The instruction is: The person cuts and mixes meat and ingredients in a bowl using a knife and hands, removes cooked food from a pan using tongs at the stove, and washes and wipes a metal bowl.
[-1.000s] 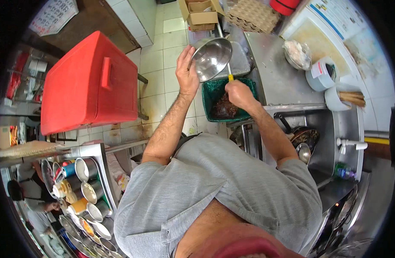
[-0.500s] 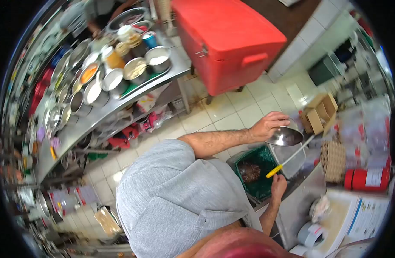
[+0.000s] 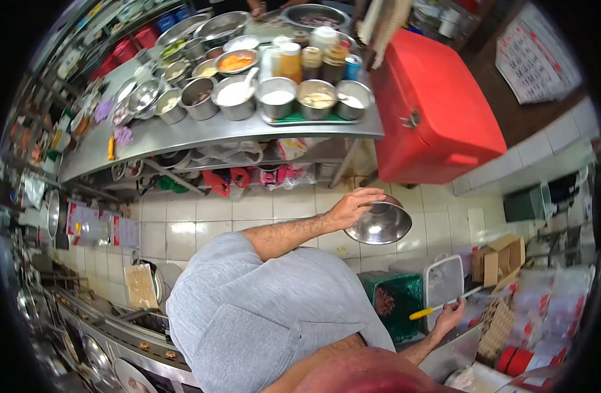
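Note:
My left hand point(image 3: 359, 208) is closed on the rim of a shiny metal bowl point(image 3: 379, 230), which hangs tilted over the tiled floor. My right hand point(image 3: 450, 316) is lower right, its fingers bent beside a white rod with a yellow handle point(image 3: 421, 314). I cannot tell whether the fingers grip the rod. Just left of this hand stands a green-lined bin point(image 3: 405, 309) with reddish-brown matter inside. A whitish plastic bin point(image 3: 444, 261) adjoins it, and the rod crosses near its lower edge.
A steel table point(image 3: 202, 136) across the top carries several metal pots, bowls and bottles. At its right end stands a red cooler point(image 3: 438, 111). To the right are a cardboard box point(image 3: 500, 262) and egg trays point(image 3: 497, 327). Burners line the lower left.
My view has turned, bringing the table further into sight. My left hand has carried the bowl away from the bins. My right hand has shifted along the rod, away from the yellow handle.

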### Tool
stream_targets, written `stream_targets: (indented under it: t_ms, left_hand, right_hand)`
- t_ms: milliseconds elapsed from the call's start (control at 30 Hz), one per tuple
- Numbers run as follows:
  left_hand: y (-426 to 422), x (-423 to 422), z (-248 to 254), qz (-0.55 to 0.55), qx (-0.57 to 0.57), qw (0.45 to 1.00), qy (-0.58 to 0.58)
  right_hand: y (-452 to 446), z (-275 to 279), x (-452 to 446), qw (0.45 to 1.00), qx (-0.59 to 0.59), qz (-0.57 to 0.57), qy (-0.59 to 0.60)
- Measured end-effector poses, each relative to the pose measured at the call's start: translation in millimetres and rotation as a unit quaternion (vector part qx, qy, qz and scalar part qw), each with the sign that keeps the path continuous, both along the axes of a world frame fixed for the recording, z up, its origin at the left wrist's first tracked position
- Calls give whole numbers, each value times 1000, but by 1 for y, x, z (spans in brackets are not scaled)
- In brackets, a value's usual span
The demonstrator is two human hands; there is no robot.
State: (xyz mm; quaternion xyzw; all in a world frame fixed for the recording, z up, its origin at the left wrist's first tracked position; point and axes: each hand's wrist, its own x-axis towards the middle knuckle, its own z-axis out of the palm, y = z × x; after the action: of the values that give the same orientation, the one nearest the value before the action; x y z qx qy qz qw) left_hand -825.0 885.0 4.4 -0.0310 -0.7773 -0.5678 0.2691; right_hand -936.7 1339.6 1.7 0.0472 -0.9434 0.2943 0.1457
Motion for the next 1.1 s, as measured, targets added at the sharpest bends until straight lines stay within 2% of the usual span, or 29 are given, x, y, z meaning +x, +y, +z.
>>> stream_targets:
  t_ms: [67,100,167,200,233,267,300,367,400,433,500,533,600,633,667,700,733,800,867,933,1033,1067,1100]
  left_hand:
    - [-35,27,-8,34,-11,999,-15]
    - [-54,43,-14,48,-26,998,-7]
    - [-95,82,-29,74,-29,997,-23]
    - [-116,103,-37,82,-32,995,-43]
    - [-139,127,-44,106,-32,992,-57]
    - [-166,150,-50,122,-33,990,-59]
    - [-189,176,-57,157,-19,984,-77]
    - [-226,233,-62,240,-2,965,-103]
    - [-243,260,-56,290,75,946,-122]
    - [-264,287,-56,328,76,936,-101]
    - [-294,337,-55,435,167,883,-61]
    - [-306,360,-46,481,182,857,-36]
    - [-330,397,-45,538,347,767,49]
    - [-339,412,-39,587,398,702,72]
    - [-339,424,-8,590,398,693,111]
    - [-351,441,-13,562,425,690,166]
    - [-358,452,-6,569,450,657,204]
    - [-372,474,3,550,460,652,246]
    - [-388,494,0,562,434,656,254]
    - [-406,511,-4,570,406,662,268]
    - [-422,532,0,636,417,592,267]
    - [-428,543,3,641,408,592,270]
    - [-432,555,4,638,421,579,283]
  right_hand:
    - [-37,-22,-13,995,-87,9,-58]
    - [-66,-36,-15,995,-83,28,-57]
    - [-130,-70,-4,1000,28,12,7]
    - [-169,-84,9,997,35,64,17]
    - [-212,-94,26,992,-20,120,-24]
    - [-265,-84,55,985,-5,150,-80]
    - [-293,-115,58,963,14,229,-142]
    - [-372,-124,98,928,96,329,-147]
    - [-411,-119,119,909,63,316,-264]
    - [-444,-114,135,878,28,297,-374]
    - [-484,-167,141,887,53,362,-283]
    - [-507,-155,158,876,46,416,-241]
    - [-561,-138,183,834,52,521,-175]
    - [-586,-131,193,802,65,574,-153]
    - [-613,-118,202,776,100,596,-180]
    - [-641,-104,212,748,135,616,-209]
    - [-666,-95,222,712,145,656,-206]
    - [-714,-66,257,687,104,674,-251]
    - [-760,-39,292,654,169,685,-273]
    - [-799,-18,328,621,140,719,-279]
    - [-854,-8,368,532,57,790,-299]
    - [-872,-5,383,505,17,809,-301]
    - [-889,11,398,508,59,802,-308]
